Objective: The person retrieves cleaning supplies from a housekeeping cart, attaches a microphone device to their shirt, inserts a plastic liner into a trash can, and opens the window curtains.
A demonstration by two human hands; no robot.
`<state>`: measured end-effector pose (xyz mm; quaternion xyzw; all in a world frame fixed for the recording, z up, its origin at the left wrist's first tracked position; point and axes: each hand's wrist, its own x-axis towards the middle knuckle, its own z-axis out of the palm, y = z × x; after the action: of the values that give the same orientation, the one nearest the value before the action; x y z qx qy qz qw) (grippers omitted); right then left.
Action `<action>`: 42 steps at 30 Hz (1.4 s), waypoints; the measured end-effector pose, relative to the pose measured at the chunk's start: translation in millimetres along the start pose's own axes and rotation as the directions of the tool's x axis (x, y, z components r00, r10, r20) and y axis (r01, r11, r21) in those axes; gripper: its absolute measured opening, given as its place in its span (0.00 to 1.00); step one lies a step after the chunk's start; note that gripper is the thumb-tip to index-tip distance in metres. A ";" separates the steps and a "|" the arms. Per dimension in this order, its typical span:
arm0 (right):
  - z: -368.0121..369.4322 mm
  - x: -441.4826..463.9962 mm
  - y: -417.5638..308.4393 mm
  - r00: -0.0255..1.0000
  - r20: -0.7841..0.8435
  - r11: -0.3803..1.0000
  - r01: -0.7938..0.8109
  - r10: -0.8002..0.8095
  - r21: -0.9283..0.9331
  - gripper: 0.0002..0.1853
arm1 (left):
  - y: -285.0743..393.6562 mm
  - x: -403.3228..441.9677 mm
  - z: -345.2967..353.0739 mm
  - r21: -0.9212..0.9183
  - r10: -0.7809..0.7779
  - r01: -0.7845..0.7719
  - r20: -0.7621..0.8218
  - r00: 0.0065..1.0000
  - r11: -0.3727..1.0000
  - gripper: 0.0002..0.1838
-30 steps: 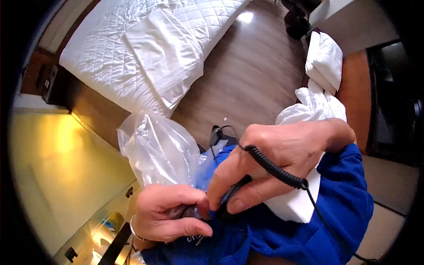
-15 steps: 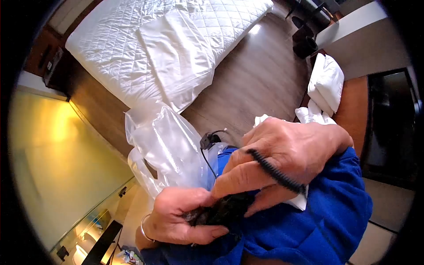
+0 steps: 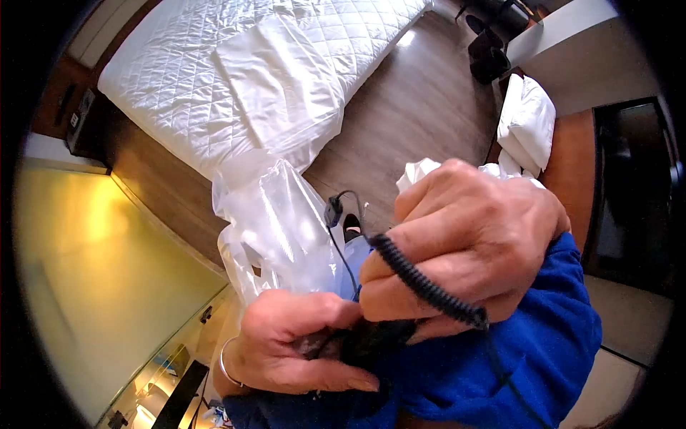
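Note:
Close to the blue shirt (image 3: 500,372), my left hand (image 3: 304,343) is closed round a dark bundle (image 3: 375,339). My right hand (image 3: 464,250) meets it from the right, fingers bent and pressed on the same bundle, whose exact nature is hard to make out. A black coiled cord (image 3: 421,282) runs across the back of my right fingers and down over the shirt. A small black connector (image 3: 334,211) on a thin cable stands up beyond the hands. Clear plastic (image 3: 279,222) hangs just behind my left hand.
A bed (image 3: 179,79) with a white quilted cover and a folded sheet (image 3: 282,86) is at the upper left. White pillows (image 3: 527,121) lie at the right beside a dark television (image 3: 632,193). A frosted glass panel (image 3: 107,272) stands at the left; black bins (image 3: 489,61) are far back.
My right hand has shifted up slightly and its fingers have curled in more. The white item below it is no longer visible. The camera view has moved a little.

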<state>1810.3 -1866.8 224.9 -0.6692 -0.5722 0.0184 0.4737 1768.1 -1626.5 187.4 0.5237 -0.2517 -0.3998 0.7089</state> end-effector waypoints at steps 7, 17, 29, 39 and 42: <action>-13.1 0.2 -15.8 0.999 -0.039 0.989 0.020 -0.026 -0.145 0.10 | 4.1 20.8 8.3 0.028 0.174 -0.175 0.036 0.984 0.984 0.25; -19.0 -10.9 -28.7 0.998 0.062 0.985 0.021 -0.010 -0.172 0.09 | 13.6 13.5 11.9 -0.115 -0.073 0.075 0.021 0.997 0.990 0.19; -29.2 -40.7 -7.8 0.986 -0.074 0.987 -0.148 0.152 0.063 0.17 | 2.8 6.9 18.4 -0.168 -0.180 0.172 -0.034 0.983 0.971 0.19; 19.6 -51.1 5.9 0.899 -0.206 0.920 -0.359 0.386 0.158 0.19 | -11.0 -5.3 23.0 0.057 -0.061 0.087 -0.356 0.932 0.995 0.27; 23.7 -54.5 6.4 0.895 -0.214 0.919 -0.365 0.390 0.149 0.20 | -12.8 -6.5 22.7 0.088 -0.053 0.092 -0.375 0.926 0.992 0.24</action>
<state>1782.9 -1894.3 179.4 -0.7391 -0.3681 0.0591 0.5610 1743.0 -1635.1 183.1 0.6351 -0.1139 -0.3058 0.7001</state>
